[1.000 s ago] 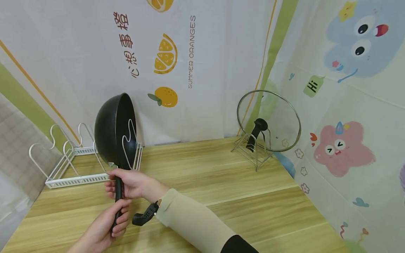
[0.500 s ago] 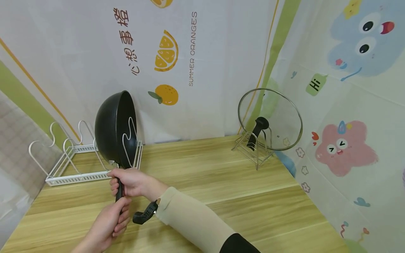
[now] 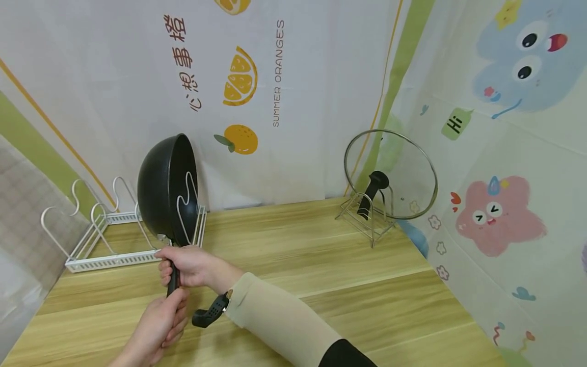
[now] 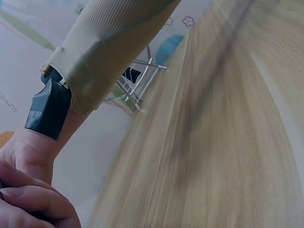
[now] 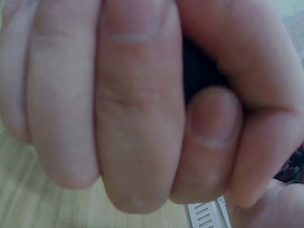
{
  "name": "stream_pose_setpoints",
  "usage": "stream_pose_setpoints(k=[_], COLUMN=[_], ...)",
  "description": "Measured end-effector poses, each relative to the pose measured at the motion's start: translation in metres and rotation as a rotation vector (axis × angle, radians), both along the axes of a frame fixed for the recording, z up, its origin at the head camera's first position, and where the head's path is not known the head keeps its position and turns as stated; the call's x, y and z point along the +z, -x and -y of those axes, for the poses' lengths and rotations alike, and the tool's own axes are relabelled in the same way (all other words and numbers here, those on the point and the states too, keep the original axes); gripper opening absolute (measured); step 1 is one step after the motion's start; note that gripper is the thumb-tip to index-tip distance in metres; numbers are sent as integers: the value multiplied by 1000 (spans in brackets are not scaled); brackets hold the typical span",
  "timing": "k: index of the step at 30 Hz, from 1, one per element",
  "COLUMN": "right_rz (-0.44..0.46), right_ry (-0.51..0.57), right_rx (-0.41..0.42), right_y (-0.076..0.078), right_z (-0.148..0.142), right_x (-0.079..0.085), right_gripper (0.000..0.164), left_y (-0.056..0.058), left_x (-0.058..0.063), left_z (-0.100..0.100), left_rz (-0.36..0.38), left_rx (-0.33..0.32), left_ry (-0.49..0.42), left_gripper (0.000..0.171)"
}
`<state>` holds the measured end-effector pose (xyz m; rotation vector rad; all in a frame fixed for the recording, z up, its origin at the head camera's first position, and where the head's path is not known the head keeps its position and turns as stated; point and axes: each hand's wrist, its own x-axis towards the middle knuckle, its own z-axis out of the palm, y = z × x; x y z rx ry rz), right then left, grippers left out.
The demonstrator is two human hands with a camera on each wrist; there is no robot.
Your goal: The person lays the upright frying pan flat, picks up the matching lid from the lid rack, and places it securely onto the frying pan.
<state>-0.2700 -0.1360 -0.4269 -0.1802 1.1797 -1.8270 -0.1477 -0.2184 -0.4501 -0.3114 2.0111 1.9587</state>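
A black wok point(image 3: 158, 188) stands on its side in a white wire pan rack point(image 3: 110, 261), its bowl between the curved wires. Its black handle point(image 3: 172, 283) points down toward the person. My right hand point(image 3: 194, 266), in a beige sleeve, grips the handle close to the bowl; the right wrist view shows its curled fingers point(image 5: 137, 118) with dark handle between them. Just below, my left hand point(image 3: 158, 323) holds the handle's lower end, which the fingers hide. In the left wrist view the left fingers point(image 4: 35, 204) fill the lower corner, beside the right forearm.
A glass lid point(image 3: 415, 204) with a black knob point(image 3: 377, 181) leans upright in a small metal wire stand point(image 3: 372, 239) at the back right. Wood-grain table point(image 3: 284, 250) lies beneath everything. Printed curtains point(image 3: 302, 153) hang close behind and at the right.
My right fingers have closed tighter round the handle, and the left hand has shifted slightly lower on it. Wok, rack and lid have stayed in place.
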Motion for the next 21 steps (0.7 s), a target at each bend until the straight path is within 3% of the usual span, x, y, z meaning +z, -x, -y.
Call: stream_pose_setpoints(k=[5,21], right_rz=[3,17], right_ry=[-8,-9], right_rx=[-4,-3], right_y=[0,1], right_z=[1,3], right_x=[0,0], right_gripper=[46,46], left_y=[-1,0], left_x=[1,1], left_z=[1,0], left_rz=[-4,8], left_rx=[-19,11], left_ry=[-4,4], left_gripper=[48,47])
